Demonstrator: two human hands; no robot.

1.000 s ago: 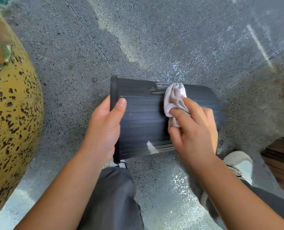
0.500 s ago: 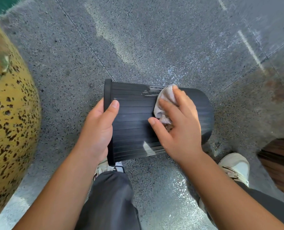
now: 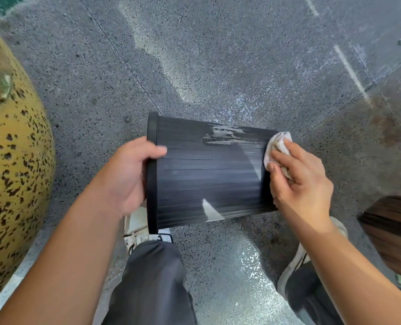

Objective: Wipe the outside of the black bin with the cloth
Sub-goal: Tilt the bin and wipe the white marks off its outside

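The black ribbed bin (image 3: 208, 174) is turned on its side above the grey floor, rim to the left and base to the right. My left hand (image 3: 129, 177) grips the rim, thumb over the outer wall. My right hand (image 3: 300, 179) holds a crumpled pale cloth (image 3: 276, 144) and presses it against the bin's base end at the upper right. A whitish smear (image 3: 223, 136) shows on the bin's upper side, and a small pale mark (image 3: 210, 208) lies near its lower edge.
A large yellow pot with dark speckles (image 3: 14, 165) fills the left edge. A brown wooden object (image 3: 391, 228) sits at the right. My legs in dark trousers (image 3: 152, 285) and white shoes (image 3: 138, 228) are below the bin, on speckled grey floor (image 3: 218, 55).
My right hand slid the cloth from the middle of the bin rightwards to its base end, uncovering the whitish smear. My left hand stays on the rim.
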